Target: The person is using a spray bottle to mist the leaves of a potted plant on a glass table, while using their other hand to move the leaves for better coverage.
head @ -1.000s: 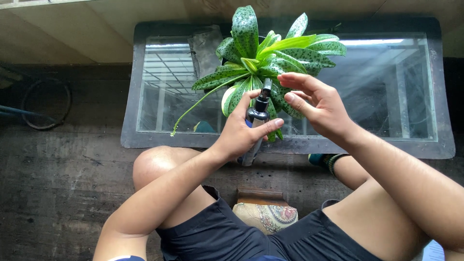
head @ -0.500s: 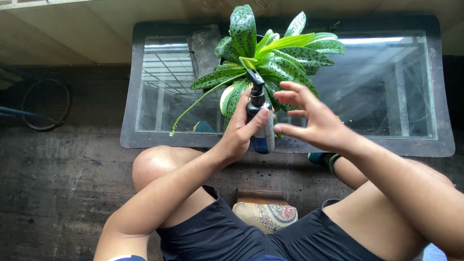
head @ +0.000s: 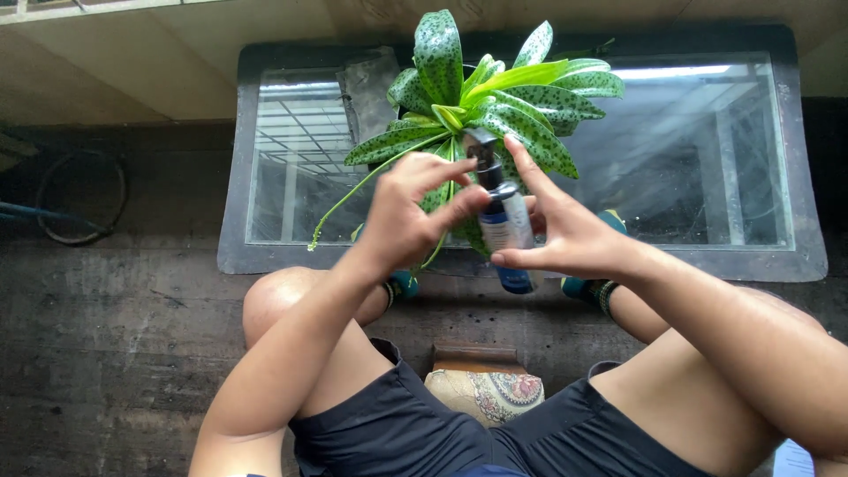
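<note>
My right hand (head: pixel 565 231) is wrapped around a small spray bottle (head: pixel 503 231), thumb along the near side and forefinger stretched up past the black nozzle, so the bottle stands nearly upright with its blue base poking out below my palm. My left hand (head: pixel 402 216) sits just left of it, fingers curled in narrow, with the thumb and forefinger touching the bottle's neck; it pinches rather than grips. The bottle is held in the air in front of me, just near of a spotted green plant (head: pixel 481 97) whose long speckled leaves fan out to the left, right and far side. The plant stands on a glass-topped table (head: pixel 707 256) with a dark frame. One thin stalk (head: pixel 353 199) trails down to the left over the glass. Nearer to me are my knees, dark shorts and a patterned cushion (head: pixel 486 393) between my legs, on a dark wooden floor (head: pixel 106 336).
</note>
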